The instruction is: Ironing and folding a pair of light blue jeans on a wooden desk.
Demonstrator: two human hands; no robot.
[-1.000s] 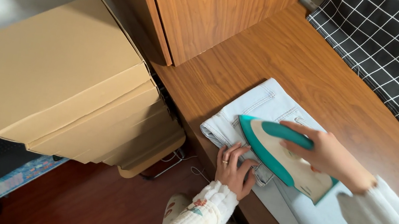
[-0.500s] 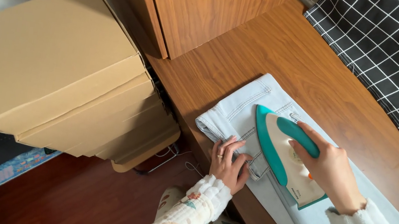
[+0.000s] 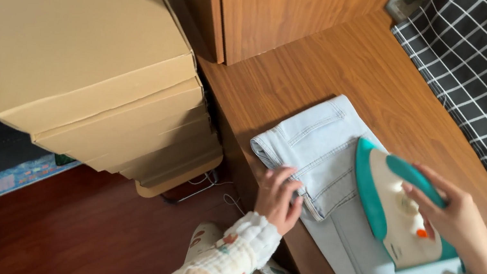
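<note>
Right hand (image 3: 458,223) gripping iron (image 3: 398,207) handle; left hand (image 3: 278,196) flat on jeans (image 3: 320,146)

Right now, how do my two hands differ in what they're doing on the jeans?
The right hand grips the teal handle of the iron, raised off the cloth; the left hand lies flat, fingers pressing the jeans near the table edge. The right holds a tool; the left holds none. Both wear cream patterned sleeves.

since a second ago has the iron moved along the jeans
Yes. The teal and white iron has slid back from the folded waistband end of the light jeans, toward the right hand's side; the left hand holds the fabric edge.
</note>
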